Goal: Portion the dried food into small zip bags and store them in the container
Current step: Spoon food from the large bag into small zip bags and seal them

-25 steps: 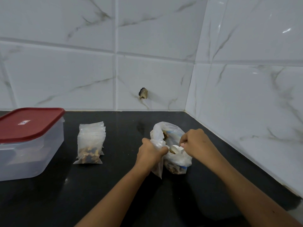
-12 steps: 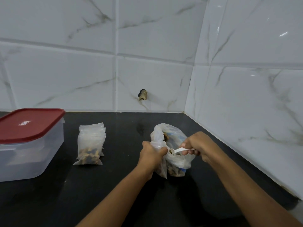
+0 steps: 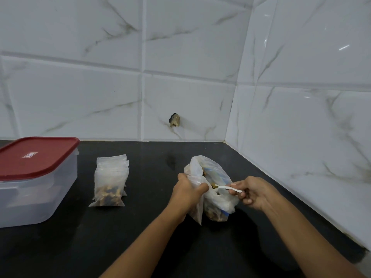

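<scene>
**Spoon comes out of the bag with a load**

While the left hand (image 3: 187, 192) stays clenched on the gathered mouth of a small zip bag (image 3: 197, 207), the right hand (image 3: 254, 192) has drawn back to the right, and the white plastic spoon (image 3: 226, 188) that was buried in plastic a second ago now shows along its whole length. Its fingers pinch the end of the handle; the bowl sits at the opening beside the left knuckles with a few brown pieces in or at it. The large supply bag (image 3: 217, 177) of dried food stands open just behind and touches both hands, more pieces visible low inside it.

The change reads as one scoop lifted and about to be tipped into the small bag, which hangs nearly empty below the left fist; how much it holds cannot be told.

To the left, a stack of filled zip bags (image 3: 110, 185) stands on the black counter (image 3: 140, 237), well apart from the hands. The container (image 3: 36, 189) sits beyond it with its red lid (image 3: 34, 157) on, so storing has probably not begun for these portions.
</scene>
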Demonstrator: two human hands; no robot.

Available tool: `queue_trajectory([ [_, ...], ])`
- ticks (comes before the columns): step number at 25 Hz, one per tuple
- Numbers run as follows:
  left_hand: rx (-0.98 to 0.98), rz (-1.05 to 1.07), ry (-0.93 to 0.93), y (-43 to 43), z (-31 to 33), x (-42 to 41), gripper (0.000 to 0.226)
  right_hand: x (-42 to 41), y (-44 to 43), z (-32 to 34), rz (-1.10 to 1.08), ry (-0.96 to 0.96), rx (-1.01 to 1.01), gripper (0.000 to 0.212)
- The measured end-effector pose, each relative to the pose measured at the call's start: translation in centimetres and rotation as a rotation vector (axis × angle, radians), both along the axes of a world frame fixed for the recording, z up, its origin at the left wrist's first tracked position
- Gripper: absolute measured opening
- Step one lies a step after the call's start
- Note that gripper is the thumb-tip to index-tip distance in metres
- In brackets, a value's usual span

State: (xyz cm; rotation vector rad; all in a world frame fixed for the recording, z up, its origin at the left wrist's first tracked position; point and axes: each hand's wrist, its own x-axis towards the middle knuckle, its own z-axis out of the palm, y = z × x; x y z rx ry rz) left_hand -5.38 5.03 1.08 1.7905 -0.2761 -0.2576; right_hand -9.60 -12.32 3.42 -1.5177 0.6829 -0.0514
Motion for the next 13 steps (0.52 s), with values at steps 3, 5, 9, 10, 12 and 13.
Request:
queue_trajectory([
  [3,0.014,-0.018,-0.034,0.5,0.3,0.6,0.061,-0.1,-0.2,0.0,-0.004,-0.024,0.028,0.027],
  [5,0.015,-0.043,-0.071,0.9,0.4,0.8,0.065,-0.2,-0.3,0.0,-0.012,-0.034,0.019,0.025],
  [9,0.1,-0.022,-0.238,1.4,0.7,1.4,0.072,-0.6,-0.5,0.3,-0.032,-0.069,-0.039,0.024],
  [10,0.119,-0.035,-0.269,1.4,0.8,1.5,0.072,-0.8,-0.5,0.5,-0.038,-0.083,-0.053,0.024],
  [12,0.123,-0.091,-0.274,1.5,0.9,1.6,0.069,-1.1,-0.5,1.2,-0.045,-0.115,-0.07,0.024],
  [13,0.124,-0.117,-0.265,1.4,0.9,1.7,0.067,-1.2,-0.4,1.6,-0.044,-0.133,-0.073,0.024],
])
